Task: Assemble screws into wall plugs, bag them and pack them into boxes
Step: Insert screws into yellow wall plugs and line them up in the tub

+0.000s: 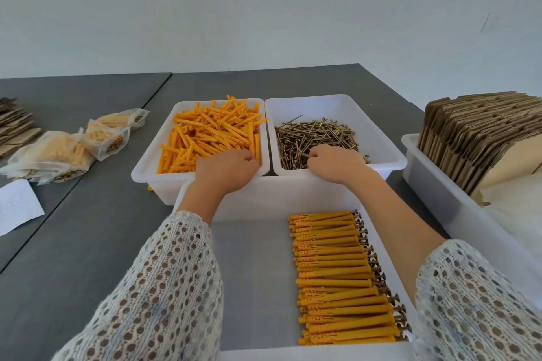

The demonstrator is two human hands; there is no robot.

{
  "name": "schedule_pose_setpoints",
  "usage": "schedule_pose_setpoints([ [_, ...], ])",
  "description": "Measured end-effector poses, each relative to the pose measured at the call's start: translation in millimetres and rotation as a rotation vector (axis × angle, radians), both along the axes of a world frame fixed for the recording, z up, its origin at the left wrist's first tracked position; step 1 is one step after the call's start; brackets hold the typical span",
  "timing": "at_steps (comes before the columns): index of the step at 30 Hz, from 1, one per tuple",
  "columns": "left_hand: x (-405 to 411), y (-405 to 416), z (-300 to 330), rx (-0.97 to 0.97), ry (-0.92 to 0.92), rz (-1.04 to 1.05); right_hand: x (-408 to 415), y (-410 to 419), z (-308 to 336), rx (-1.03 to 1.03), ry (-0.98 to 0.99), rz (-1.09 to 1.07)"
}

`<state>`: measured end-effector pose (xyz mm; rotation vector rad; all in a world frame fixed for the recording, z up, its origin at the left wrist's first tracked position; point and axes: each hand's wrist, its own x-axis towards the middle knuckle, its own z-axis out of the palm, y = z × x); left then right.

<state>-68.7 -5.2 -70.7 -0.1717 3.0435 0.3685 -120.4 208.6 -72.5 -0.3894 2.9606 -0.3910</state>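
White paper slip (pixel 17 205) on grey table (pixel 96 231)

A plain, pale grey-white painted wall (pixel 264 9) fills the far half of the view, evenly lit by soft light. Below it stand two dark grey matte tabletops (pixel 96 237) set side by side, a narrow seam running diagonally between them at left.

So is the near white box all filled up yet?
No. The near tray holds one row of assembled plugs on its right; its left is bare.
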Motion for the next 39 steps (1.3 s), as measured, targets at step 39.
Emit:
schedule_pose_setpoints([
  [39,10,30,2,0.533,0.472,-0.226,24,-8,24,-1.471,0.362,-0.33],
])
